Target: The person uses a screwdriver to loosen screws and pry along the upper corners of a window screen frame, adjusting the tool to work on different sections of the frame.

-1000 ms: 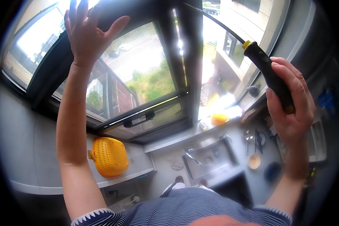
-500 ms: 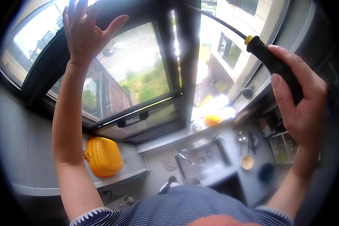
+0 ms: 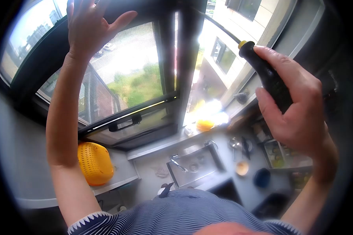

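A long screwdriver with a black handle and yellow collar is wrapped in my right hand. Its thin shaft points up and left toward the dark window frame, where the tip is lost in shadow. At the upper left my left hand is raised with thumb and fingers spread, against or close to the dark top of the window; contact cannot be made out. Below that hand is a screened window panel with a black latch on its lower rail.
An orange perforated basket rests on the left ledge. Below the window are a metal sink with a faucet, a pale bowl and a blue round item. A yellow object sits on the sill.
The view has shifted, so window, basket and sink appear further left. My right hand has turned around the screwdriver handle and shows more of its back. My left hand stays raised and spread.
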A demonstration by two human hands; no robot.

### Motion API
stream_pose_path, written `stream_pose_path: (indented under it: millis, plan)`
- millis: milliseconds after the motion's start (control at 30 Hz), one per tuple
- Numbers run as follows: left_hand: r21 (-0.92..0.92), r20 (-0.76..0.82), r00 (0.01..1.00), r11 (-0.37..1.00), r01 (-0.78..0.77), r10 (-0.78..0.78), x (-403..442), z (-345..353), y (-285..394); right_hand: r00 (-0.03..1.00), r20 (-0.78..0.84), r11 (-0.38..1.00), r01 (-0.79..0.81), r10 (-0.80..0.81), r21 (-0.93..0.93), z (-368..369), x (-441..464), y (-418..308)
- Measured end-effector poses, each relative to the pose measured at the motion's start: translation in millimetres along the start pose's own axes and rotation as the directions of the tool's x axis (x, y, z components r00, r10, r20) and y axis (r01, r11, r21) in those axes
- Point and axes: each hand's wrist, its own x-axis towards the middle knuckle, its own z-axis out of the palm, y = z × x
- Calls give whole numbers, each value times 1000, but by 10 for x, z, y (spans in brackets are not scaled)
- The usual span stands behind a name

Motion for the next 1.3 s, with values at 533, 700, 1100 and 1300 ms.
stream_pose_path:
  millis: [533, 700, 1100, 1300]
  plan:
    - [-27, -10, 999, 999, 47, -47, -61, 77, -10, 917, 288, 878, -363, 276, 311, -171, 93, 12]
    - [-51, -16, 999, 998, 39, -40, -70, 68, -25, 935, 241, 853, -339, 259, 396, -149, 106, 56]
    - [-82, -31, 999, 996, 38, -41, -40, 38, -6, 840, 378, 409, -526, 390, 746, -101, 51, 115]
    - [-62, 1, 999, 997, 54, -54, -42, 17, -9, 834, 432, -183, -392, 342, 902, 70, -70, 196]
